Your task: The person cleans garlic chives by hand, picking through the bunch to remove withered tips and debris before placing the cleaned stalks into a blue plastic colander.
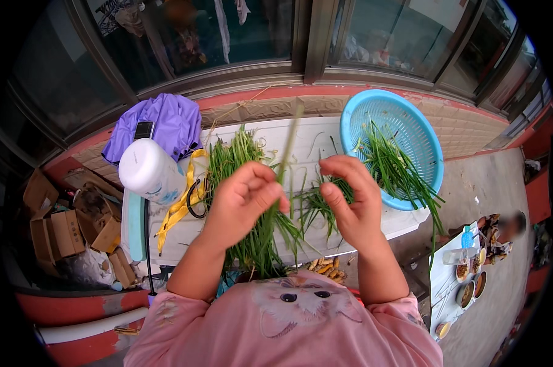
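Observation:
My left hand (249, 202) is closed around a few green stalks (283, 160) that stand upright between thumb and fingers. Beneath and beside it a large bunch of long-leaved greens, like garlic chives (237, 160), lies on the white table (318, 133). My right hand (354, 197) hovers to the right, thumb and fingers apart, with nothing seen between them. Under it lies a smaller pile of greens (320, 206). A blue plastic colander (423, 133) at the table's right end holds more greens (391, 160), some hanging over its rim.
A white lidded container (150, 169), yellow strap (175, 215) and purple fabric bundle (166, 119) with a phone (144, 130) are at the left. Cardboard boxes (67, 231) lie below left. At lower right a person (494, 238) is beside another table (441, 275) with food bowls. Windows (258, 36) stand behind.

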A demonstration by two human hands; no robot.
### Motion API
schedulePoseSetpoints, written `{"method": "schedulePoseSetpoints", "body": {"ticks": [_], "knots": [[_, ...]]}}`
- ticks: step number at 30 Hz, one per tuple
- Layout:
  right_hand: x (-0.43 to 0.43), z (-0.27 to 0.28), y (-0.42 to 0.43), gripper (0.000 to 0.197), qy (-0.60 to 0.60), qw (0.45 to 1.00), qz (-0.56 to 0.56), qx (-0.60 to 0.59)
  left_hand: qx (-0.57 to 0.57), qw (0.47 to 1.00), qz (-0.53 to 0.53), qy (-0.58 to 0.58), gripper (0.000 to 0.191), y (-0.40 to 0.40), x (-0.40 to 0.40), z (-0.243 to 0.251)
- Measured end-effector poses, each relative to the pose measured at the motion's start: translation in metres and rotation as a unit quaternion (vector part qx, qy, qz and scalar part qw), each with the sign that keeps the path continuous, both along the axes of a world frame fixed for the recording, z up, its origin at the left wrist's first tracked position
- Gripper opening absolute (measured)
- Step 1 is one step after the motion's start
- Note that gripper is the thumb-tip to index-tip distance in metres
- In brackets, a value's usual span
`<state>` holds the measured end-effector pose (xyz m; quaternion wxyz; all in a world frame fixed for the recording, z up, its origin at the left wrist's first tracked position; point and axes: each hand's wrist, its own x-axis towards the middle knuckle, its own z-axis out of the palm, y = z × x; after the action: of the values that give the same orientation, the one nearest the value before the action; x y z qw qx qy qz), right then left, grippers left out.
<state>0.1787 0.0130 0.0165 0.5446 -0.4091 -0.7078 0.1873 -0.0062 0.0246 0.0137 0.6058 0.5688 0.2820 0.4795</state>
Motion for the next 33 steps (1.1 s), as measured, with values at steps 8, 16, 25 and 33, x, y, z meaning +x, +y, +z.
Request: {"method": "schedulePoseSetpoints", "body": {"ticks": [8,16,25,33], "knots": [[-0.012,0.010,-0.009,0.013,0.052,0.993,0.100,-0.039,0.032,0.998,0.004,0.047,0.012,-0.020,0.016,0.000],[-0.002,0.011,-0.011,0.008,0.209,0.922,0.194,-0.262,-0.014,0.996,-0.052,0.072,0.013,-0.021,0.014,0.001],[0.026,0.016,0.006,0.019,0.494,0.832,0.177,-0.181,-0.060,0.992,-0.079,0.072,0.015,-0.023,0.012,-0.005],[0.045,0.021,0.000,0.017,0.368,0.919,0.014,-0.142,-0.105,0.989,-0.103,0.029,0.020,-0.023,0.008,-0.006]]}}
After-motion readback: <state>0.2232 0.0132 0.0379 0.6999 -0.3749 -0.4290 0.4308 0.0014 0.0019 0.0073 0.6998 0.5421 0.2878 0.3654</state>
